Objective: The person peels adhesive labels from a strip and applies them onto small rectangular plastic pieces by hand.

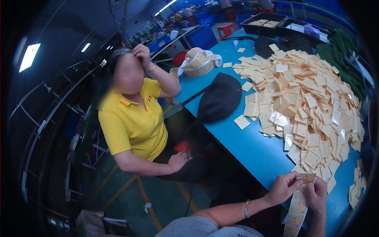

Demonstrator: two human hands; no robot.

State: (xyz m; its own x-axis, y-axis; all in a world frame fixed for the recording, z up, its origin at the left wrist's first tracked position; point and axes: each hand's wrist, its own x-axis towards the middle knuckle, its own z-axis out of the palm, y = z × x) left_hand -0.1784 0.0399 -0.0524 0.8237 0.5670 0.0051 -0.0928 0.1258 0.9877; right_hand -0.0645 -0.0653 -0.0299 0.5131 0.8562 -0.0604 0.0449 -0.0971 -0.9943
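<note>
Over the near edge of the blue table, my left hand [282, 190] pinches the upper part of a strip of gold-tan labels on pale backing [297, 213]. My right hand [318, 196] has its thumb and fingers closed on the same strip from the other side. The strip's upper end lies between the fingertips, and its lower part hangs down toward my lap. Whether a plate is behind that end cannot be made out. Just beyond my hands rises a big heap of cream square plastic plates [297, 103], some of them glossy.
A roll of similar labels [198, 63] and a black cloth-like bag [221, 96] lie farther along the blue table [237, 136]. A person in a yellow shirt [136, 124] sits at the left. Black bins [262, 24] and green cloth [342, 59] border the far side.
</note>
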